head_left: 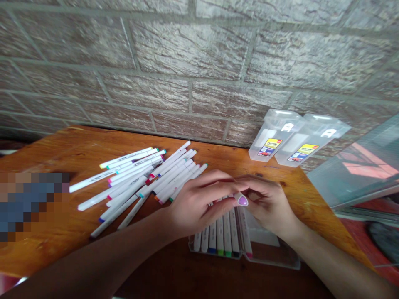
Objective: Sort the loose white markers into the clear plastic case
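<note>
My left hand [199, 203] pinches a white marker with a purple end [242, 201] between thumb and fingers. My right hand [269, 203] is curled against the same marker from the other side, its fingertips meeting those of the left; its grip is partly hidden. Below both hands lies an opened clear plastic case [215, 254]. Several white markers [227, 232] stand side by side in its left half, their coloured ends toward me. One pink-ended marker [245, 232] lies in the right half, beside the hinge, near a pale sheet [263, 236].
A loose pile of white markers [134, 182] with coloured ends covers the table's left middle. Two clear plastic cases [269, 139] with labels stand at the back right against the brick wall [174, 95]. The wooden table [62, 232] ends at the right, beside a glass panel [358, 166].
</note>
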### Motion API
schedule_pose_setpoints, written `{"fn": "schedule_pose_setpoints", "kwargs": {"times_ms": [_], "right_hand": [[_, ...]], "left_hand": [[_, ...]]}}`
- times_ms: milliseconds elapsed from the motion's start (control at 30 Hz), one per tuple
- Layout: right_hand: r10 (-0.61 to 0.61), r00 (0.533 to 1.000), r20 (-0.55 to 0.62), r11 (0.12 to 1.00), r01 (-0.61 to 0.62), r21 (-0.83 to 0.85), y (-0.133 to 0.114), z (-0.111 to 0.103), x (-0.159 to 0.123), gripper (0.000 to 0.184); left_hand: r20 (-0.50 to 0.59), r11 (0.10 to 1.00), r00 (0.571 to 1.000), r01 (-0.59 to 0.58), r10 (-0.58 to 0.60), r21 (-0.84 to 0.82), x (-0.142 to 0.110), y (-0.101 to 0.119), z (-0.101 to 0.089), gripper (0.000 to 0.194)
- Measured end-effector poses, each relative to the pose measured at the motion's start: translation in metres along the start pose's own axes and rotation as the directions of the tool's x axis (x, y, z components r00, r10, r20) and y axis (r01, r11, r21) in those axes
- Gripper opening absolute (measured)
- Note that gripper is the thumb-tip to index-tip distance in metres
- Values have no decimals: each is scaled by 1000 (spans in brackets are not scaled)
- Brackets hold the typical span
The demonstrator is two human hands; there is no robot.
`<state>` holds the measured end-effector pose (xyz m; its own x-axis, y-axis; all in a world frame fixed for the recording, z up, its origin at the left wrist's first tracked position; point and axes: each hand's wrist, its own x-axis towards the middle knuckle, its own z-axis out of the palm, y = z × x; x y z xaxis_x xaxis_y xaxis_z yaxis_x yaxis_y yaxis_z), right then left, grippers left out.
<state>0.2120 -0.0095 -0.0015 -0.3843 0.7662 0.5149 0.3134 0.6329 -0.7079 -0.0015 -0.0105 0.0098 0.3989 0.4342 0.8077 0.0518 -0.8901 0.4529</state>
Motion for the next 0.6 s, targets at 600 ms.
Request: {"fn": "schedule_pose_setpoints", "kwargs": {"times_ms": [600], "right_hand": [[189,979,79,956,-201,214,-5,7,-12,18]], "left_hand": [[95,576,688,667,-719,-473,3,-9,5,23]]}}
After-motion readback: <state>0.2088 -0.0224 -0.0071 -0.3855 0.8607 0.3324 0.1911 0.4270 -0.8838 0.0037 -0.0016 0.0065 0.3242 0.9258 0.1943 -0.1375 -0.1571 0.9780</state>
